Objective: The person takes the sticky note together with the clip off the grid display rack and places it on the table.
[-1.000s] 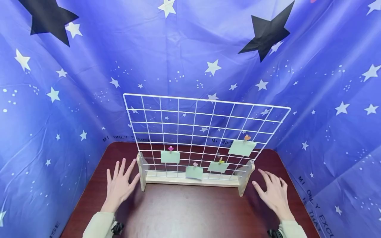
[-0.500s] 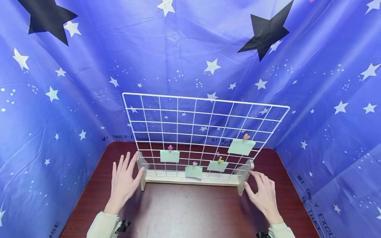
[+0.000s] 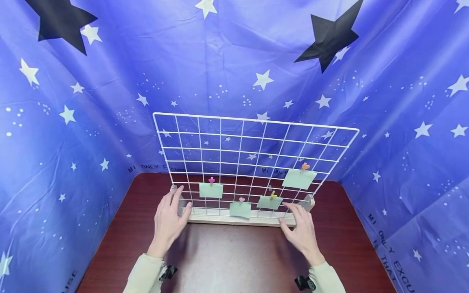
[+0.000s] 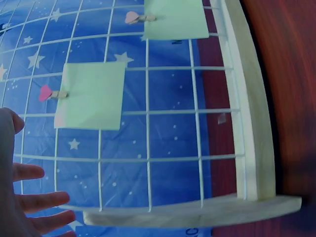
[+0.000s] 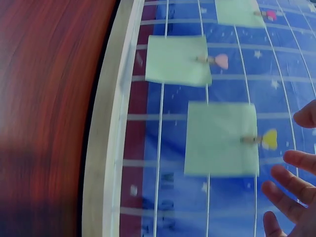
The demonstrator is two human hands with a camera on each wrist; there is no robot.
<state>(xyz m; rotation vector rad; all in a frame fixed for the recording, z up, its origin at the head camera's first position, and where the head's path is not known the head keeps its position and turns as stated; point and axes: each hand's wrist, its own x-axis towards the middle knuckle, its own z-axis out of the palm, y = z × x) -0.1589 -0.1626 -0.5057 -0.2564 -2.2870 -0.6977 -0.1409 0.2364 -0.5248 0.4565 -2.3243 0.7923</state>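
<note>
A white wire grid [image 3: 253, 120] leans back in a wooden stand [image 3: 234, 220], with green notes clipped on by heart-shaped pegs. The left hand [image 3: 168, 219] is at the stand's left end, fingers spread and holding nothing; in the left wrist view its fingers are apart in front of the grid, near the note with the magenta peg [image 4: 45, 93]. In front of the lower right of the grid, the right hand [image 3: 301, 232] has its fingers loosely bent, close to the note with the yellow peg [image 5: 269, 139]. Whether either hand touches the grid, I cannot tell.
The stand rests on a dark red wooden table [image 3: 234, 256]. Blue cloth [image 3: 205, 61] with stars hangs behind and at both sides. A note with an orange peg [image 3: 305, 166] hangs at the grid's right; one with a pale pink peg [image 3: 242, 199] is low in the middle.
Both hands have moved inward, from outside the stand's ends to in front of the grid's lower corners. The grid and notes have stayed in place.
</note>
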